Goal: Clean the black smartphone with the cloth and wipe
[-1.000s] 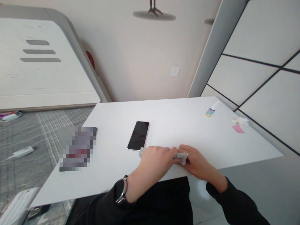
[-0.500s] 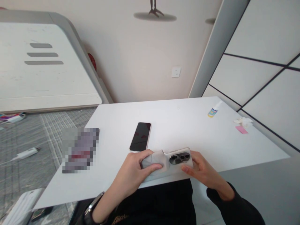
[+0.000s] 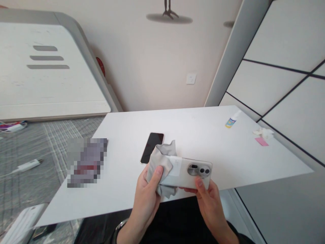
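I hold a white phone (image 3: 191,173) back side up above the near edge of the white table (image 3: 203,142), its camera block facing me. My right hand (image 3: 208,200) grips the phone's camera end from below, thumb on its lower edge. My left hand (image 3: 147,195) pinches a grey cloth (image 3: 161,162) against the phone's other end, thumb on top. The cloth bunches up over that end and hangs under it. A second phone (image 3: 151,147) lies screen up, dark, on the table just behind the cloth.
A small spray bottle (image 3: 231,120) lies at the far right of the table. A crumpled white wipe (image 3: 264,132) and a pink slip (image 3: 261,141) sit near the right edge. A blurred-out object (image 3: 86,161) lies at the table's left. A charger (image 3: 26,165) rests on the floor mat.
Both hands lifted the white phone off the table and turned its back towards me. The cloth moved from under my left palm to wrap the phone's left end.
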A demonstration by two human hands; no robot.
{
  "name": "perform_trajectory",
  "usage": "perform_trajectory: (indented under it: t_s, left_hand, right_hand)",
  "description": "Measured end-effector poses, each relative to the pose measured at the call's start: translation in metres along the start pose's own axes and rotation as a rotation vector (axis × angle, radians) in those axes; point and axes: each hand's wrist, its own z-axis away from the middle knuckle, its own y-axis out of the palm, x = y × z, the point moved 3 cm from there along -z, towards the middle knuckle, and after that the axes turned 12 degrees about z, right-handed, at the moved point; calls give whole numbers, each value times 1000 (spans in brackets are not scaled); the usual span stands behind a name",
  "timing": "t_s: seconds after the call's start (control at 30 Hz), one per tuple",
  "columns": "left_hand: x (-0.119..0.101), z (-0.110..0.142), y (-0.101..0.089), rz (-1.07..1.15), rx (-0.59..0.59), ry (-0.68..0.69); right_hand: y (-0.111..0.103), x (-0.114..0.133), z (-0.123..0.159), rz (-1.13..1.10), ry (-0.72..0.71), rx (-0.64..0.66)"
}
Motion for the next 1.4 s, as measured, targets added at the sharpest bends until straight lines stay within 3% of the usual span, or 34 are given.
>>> perform_trajectory:
  t_s: [0.07,0.2,0.27,0.37,0.47,0.53,0.6,0.7,0.77,0.83,0.93,1.03,1.13,1.27,1.4]
  left_hand:
    - [-11,0,-2,-82,-5,73]
    - [-39,1,-4,-371,57,212]
    - [-47,6,-1,-369,46,231]
    - [-42,16,6,-151,56,169]
    - [-27,23,16,73,171,34]
    - [-18,24,19,122,239,-28]
    - [-15,24,17,107,229,-7]
    - [-18,22,12,59,132,90]
    - [-21,23,11,59,132,74]
    - [-26,25,13,75,224,17]
    - [-40,27,15,110,454,-10]
    - [-49,19,10,169,475,-30]
    - [-42,11,8,186,411,-171]
    - [-19,14,14,237,497,-286]
    - [-7,25,19,257,513,-270]
  right_hand:
    - [3,3,8,-47,62,75]
    - [8,24,19,13,118,511]
    - [10,32,20,-37,120,589]
    - [16,29,20,-198,130,466]
    - [25,14,22,-254,150,350]
    - [28,6,24,-224,170,290]
    - [29,5,26,-171,195,255]
    - [26,14,26,-106,201,261]
    - [22,22,25,-72,166,258]
    - [16,29,23,-54,117,246]
    - [2,30,18,-48,70,225]
    - [-14,29,14,-12,52,150]
    - [-18,31,14,45,45,153]
    - [1,32,20,41,76,272]
    - [12,32,21,16,59,153]
